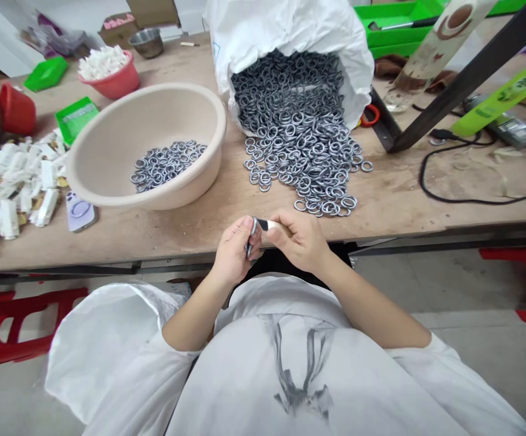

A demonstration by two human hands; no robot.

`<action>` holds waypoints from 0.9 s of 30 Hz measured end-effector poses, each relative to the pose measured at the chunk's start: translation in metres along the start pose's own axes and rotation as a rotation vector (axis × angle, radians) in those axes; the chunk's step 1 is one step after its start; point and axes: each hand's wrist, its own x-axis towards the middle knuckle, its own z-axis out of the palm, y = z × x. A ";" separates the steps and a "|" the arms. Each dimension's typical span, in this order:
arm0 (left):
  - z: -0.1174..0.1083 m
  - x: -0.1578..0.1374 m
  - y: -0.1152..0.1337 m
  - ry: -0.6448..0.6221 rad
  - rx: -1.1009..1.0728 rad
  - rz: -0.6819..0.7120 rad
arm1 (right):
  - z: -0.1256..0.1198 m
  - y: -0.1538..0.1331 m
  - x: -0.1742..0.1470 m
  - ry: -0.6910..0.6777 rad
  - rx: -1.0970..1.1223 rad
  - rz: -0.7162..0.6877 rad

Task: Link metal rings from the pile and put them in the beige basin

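Just in front of the table's near edge, my left hand [234, 249] pinches a grey ring [252, 235] between thumb and fingers. My right hand [302, 241] is closed round a small tool with a pale handle and a black end [265, 224]. That black end reaches to the ring; whether they touch I cannot tell. Beyond my hands, loose grey rings [319, 151] spill from a white sack [285, 27] lying on its side. To the left, a beige basin [108, 151] holds more of the same rings.
White plastic parts [17, 175] are heaped at left beside a phone [80, 211]. A red bowl [117, 82] stands behind the basin. On the right are a dark metal bar [453, 79] and a looped black cable [444, 197]. Red stools [15, 324] flank me below the table.
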 end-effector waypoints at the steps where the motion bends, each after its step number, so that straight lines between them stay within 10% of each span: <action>1: -0.001 0.000 0.001 0.012 -0.002 0.007 | -0.002 -0.001 -0.001 -0.040 -0.054 -0.010; 16: 0.001 0.001 0.002 -0.001 -0.023 -0.018 | 0.000 -0.005 -0.002 -0.111 -0.195 -0.026; 22: 0.000 -0.006 0.000 -0.148 0.006 -0.077 | 0.000 0.027 0.015 0.079 -0.325 0.341; 27: -0.007 0.001 0.004 -0.044 -0.063 -0.077 | 0.002 0.034 0.049 0.017 -0.427 0.271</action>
